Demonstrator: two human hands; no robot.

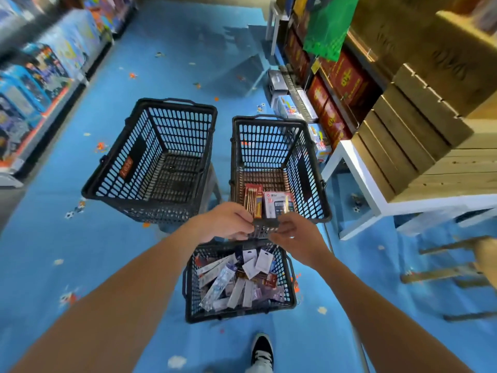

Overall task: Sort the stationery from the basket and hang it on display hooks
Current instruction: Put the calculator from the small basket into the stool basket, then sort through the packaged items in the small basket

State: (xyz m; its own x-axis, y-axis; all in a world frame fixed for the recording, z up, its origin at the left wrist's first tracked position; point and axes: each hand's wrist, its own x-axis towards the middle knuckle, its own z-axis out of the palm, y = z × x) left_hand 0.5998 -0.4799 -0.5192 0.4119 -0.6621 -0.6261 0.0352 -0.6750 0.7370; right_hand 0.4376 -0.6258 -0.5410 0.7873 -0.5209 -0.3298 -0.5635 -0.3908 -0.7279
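The two hands meet close together over the near rim of the right-hand basket, almost touching. The left hand has its fingers curled on the lower end of one red pencil pack. The right hand pinches the lower edge of one calculator pack. The two packs stand side by side, upright, just inside that basket, above its mesh floor.

There are three black mesh baskets in all. Directly under the forearms, the nearest basket sits on the blue floor and holds a loose heap of stationery packs, too many and too overlapped to count. The third, left-hand basket stands beside the right-hand one, a narrow gap between them.

One black-and-white shoe shows at the bottom edge. To the right a white counter carries stacked wooden crates, with red boxes on the shelving behind. On the far left, shelves of coloured boxes are blurred.
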